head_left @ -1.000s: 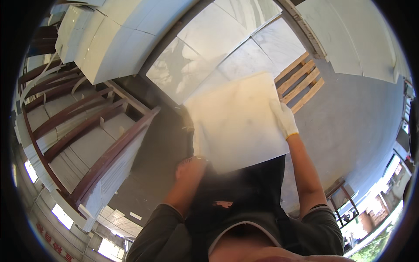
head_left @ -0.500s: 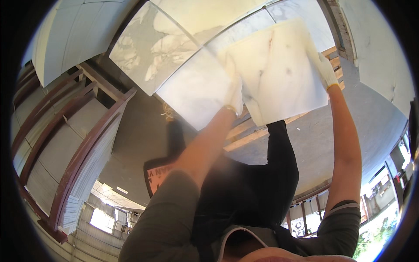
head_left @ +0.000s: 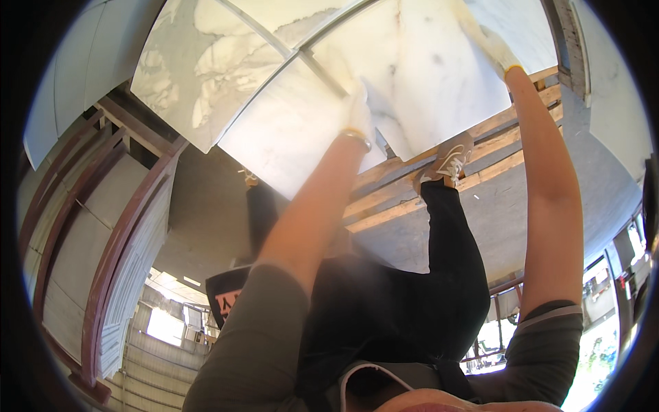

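Over wooden slats [head_left: 384, 214], left hand [head_left: 359, 113] and right hand [head_left: 498, 52] tight around pale slab [head_left: 436, 89], orange lettered label [head_left: 225, 302].

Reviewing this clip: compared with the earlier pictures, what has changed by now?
The marbled slab has moved forward, away from the body, to above the wooden pallet, beside another pale slab. A shoe now shows below it. The left hand and right hand stay at its sides; blur hides whether either grip eased. The brown rack stays at left.
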The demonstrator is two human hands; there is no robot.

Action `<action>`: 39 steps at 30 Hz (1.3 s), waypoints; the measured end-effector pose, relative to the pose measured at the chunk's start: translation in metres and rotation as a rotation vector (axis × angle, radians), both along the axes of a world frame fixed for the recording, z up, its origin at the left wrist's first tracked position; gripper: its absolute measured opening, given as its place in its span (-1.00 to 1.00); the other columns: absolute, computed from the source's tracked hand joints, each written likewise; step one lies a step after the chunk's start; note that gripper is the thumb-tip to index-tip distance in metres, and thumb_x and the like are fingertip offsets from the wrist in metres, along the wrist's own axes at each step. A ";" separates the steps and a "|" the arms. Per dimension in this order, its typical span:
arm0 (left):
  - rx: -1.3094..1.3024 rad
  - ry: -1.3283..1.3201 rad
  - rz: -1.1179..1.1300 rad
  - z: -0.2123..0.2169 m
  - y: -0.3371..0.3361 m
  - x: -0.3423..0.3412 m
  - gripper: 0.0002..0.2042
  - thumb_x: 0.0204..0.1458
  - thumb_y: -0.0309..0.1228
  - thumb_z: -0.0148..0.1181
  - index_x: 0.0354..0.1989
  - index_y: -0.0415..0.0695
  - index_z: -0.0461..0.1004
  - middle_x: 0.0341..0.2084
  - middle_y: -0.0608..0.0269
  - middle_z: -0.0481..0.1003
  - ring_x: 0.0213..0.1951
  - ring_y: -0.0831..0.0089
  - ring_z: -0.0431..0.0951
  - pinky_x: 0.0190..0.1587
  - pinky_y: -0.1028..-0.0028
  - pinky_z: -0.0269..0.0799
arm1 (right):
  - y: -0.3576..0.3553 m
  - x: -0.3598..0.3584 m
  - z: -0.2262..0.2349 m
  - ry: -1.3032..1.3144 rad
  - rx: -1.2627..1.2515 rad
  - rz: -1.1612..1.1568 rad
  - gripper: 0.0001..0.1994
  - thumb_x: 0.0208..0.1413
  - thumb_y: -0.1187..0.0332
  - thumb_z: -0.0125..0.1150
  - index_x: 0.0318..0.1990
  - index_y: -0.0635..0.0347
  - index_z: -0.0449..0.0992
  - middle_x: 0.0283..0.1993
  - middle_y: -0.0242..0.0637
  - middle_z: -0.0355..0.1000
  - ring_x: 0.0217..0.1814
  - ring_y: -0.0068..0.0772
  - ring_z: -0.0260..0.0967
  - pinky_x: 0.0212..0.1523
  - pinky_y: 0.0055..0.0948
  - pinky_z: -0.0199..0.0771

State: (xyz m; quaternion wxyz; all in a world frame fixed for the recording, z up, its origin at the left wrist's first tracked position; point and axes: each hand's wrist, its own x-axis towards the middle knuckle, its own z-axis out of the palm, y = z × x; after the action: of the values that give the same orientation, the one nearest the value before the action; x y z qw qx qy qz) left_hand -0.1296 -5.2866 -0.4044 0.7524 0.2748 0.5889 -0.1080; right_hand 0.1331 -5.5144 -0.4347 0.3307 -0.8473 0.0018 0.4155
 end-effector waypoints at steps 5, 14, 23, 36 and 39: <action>-0.013 -0.030 0.086 -0.001 -0.003 0.009 -0.45 0.35 0.00 -0.01 0.24 -0.26 0.35 0.13 0.19 0.44 0.15 0.36 0.41 0.22 0.30 0.31 | -0.002 0.008 -0.023 0.003 0.022 -0.028 -0.14 0.21 -0.27 0.14 0.37 0.36 0.32 0.37 -0.06 0.34 0.42 -0.26 0.25 0.43 -0.42 0.11; 0.003 -0.096 -0.026 0.069 0.008 0.010 -0.48 0.25 -0.10 0.22 0.24 -0.23 0.42 0.03 0.20 0.52 0.02 0.42 0.51 0.05 0.45 0.46 | -0.003 0.003 -0.029 -0.030 0.058 -0.022 -0.10 0.20 -0.30 0.13 0.38 0.41 0.28 0.39 -0.03 0.32 0.45 -0.20 0.21 0.47 -0.35 0.05; 1.670 -0.139 -1.090 0.093 0.210 0.089 -0.26 0.14 0.23 0.10 0.38 -0.01 0.30 0.18 0.03 0.43 0.08 0.07 0.48 0.12 0.16 0.42 | 0.006 -0.009 -0.022 -0.072 0.043 -0.008 -0.17 0.18 -0.25 0.14 0.33 0.35 0.35 0.34 0.04 0.36 0.44 -0.10 0.24 0.46 -0.28 0.09; 2.248 -0.109 -1.500 0.020 0.273 0.106 -0.33 0.15 0.19 0.08 0.30 0.01 0.30 0.21 0.09 0.33 0.18 -0.03 0.32 0.22 0.00 0.22 | 0.011 -0.020 -0.014 -0.023 0.060 -0.110 -0.07 0.17 -0.32 0.15 0.39 0.41 0.27 0.42 0.03 0.26 0.50 -0.16 0.14 0.51 -0.33 -0.05; 2.135 -0.127 -1.462 0.025 0.269 0.109 -0.37 0.15 0.16 0.09 0.26 0.00 0.31 0.24 0.12 0.30 0.29 -0.06 0.19 0.29 -0.07 0.08 | 0.018 -0.021 -0.013 0.002 0.117 -0.115 -0.05 0.16 -0.32 0.17 0.38 0.43 0.26 0.41 0.05 0.27 0.50 -0.16 0.15 0.50 -0.34 -0.04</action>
State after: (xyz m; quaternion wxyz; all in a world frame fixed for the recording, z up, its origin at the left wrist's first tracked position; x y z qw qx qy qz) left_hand -0.0207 -5.0176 -0.3794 -0.0439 0.9963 0.0611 0.0420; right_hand 0.1122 -5.4962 -0.4475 0.4028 -0.8246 0.0264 0.3962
